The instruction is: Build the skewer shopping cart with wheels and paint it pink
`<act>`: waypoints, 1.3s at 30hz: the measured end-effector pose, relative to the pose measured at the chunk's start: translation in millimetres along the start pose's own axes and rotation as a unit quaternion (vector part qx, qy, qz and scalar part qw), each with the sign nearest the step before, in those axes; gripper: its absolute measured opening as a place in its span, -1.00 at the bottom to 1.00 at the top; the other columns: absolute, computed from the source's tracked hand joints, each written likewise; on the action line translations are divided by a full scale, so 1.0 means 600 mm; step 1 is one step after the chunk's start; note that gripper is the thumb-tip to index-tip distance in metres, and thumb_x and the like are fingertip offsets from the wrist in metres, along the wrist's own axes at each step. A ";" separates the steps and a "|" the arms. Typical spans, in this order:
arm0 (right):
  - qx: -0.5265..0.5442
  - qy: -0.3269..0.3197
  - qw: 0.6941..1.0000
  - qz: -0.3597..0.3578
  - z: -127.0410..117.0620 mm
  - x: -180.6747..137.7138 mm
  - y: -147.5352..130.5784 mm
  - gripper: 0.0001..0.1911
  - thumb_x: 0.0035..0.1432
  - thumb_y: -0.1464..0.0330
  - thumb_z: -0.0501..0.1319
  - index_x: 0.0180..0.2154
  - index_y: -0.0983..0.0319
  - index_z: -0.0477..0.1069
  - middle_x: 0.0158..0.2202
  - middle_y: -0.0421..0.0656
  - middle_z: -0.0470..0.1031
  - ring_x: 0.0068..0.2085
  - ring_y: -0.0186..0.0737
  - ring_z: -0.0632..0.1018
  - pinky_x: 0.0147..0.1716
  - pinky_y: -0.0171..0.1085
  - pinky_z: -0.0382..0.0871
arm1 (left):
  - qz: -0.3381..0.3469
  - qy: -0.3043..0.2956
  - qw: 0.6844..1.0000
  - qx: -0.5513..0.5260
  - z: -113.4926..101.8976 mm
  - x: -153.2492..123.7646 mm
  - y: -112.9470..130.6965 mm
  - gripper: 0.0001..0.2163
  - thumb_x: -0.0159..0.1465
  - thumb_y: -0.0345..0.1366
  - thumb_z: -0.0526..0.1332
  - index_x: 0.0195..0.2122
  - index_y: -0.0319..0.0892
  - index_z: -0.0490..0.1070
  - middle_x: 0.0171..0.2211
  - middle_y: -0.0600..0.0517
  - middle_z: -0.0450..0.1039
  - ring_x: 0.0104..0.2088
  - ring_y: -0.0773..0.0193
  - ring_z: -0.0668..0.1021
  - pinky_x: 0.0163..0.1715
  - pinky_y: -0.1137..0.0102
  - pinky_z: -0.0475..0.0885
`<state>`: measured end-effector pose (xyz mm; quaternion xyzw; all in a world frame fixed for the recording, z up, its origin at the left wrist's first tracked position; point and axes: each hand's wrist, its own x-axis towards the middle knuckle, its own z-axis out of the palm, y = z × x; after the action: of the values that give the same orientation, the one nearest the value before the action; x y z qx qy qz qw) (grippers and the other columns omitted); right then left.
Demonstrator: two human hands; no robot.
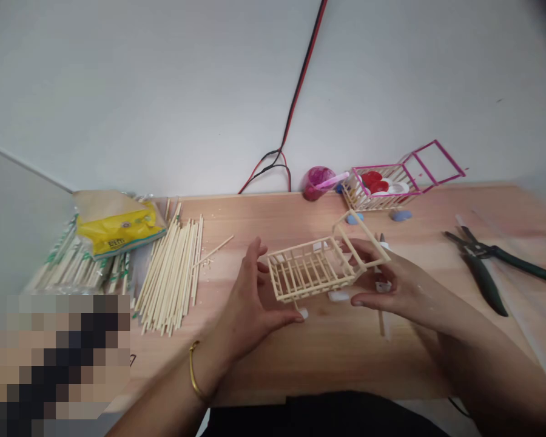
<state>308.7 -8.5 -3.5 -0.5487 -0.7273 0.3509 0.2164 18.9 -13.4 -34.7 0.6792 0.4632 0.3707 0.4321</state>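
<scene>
Tabletop [273, 373] below, stick cage [306, 274] partly hides right hand [398, 285].

Pale stick frame [316, 290] between hands [253, 306]

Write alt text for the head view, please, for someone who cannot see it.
A person's left hand and right hand hold a wooden stick frame above a wooden table. Loose sticks and a yellow packet lie left; a pink cup and pink-edged frame stand behind; cutters lie right.
</scene>
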 end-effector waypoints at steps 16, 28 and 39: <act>-0.100 0.034 0.991 -0.079 0.012 -0.006 0.012 -0.13 -0.03 0.05 0.37 0.24 0.16 0.11 0.12 0.03 0.38 0.02 0.07 0.50 -0.06 -0.05 0.47 | -0.044 -0.026 0.998 -0.034 -0.002 0.008 -0.001 0.12 -0.04 -0.29 0.48 0.38 0.05 -0.31 0.10 -0.18 0.32 -0.12 0.13 0.51 -0.08 0.09 0.43; -0.083 -0.010 0.992 -0.098 0.026 0.011 0.025 0.16 -0.15 0.17 0.45 0.37 0.11 -0.14 0.30 0.04 0.22 0.21 0.06 0.38 0.13 -0.01 0.30 | 0.021 -0.048 0.999 0.009 0.005 0.008 -0.002 0.40 -0.23 -0.20 0.56 0.38 -0.13 -0.56 0.32 -0.31 0.05 0.32 -0.11 0.17 0.29 0.01 0.04; -0.060 -0.006 0.990 -0.128 0.032 0.014 -0.005 0.13 -0.17 0.35 0.44 0.36 0.12 -0.08 0.30 -0.01 0.25 0.22 0.08 0.38 0.18 -0.02 0.23 | -0.022 -0.045 0.999 0.011 0.014 0.001 0.011 0.40 -0.24 -0.25 0.56 0.37 -0.21 -0.58 0.32 -0.33 0.10 0.32 -0.08 0.20 0.31 0.06 0.02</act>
<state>290.9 -6.5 -14.8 -0.4611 -0.8125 0.2791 0.2221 28.9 -16.0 -31.6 0.6891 0.4623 0.3256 0.4532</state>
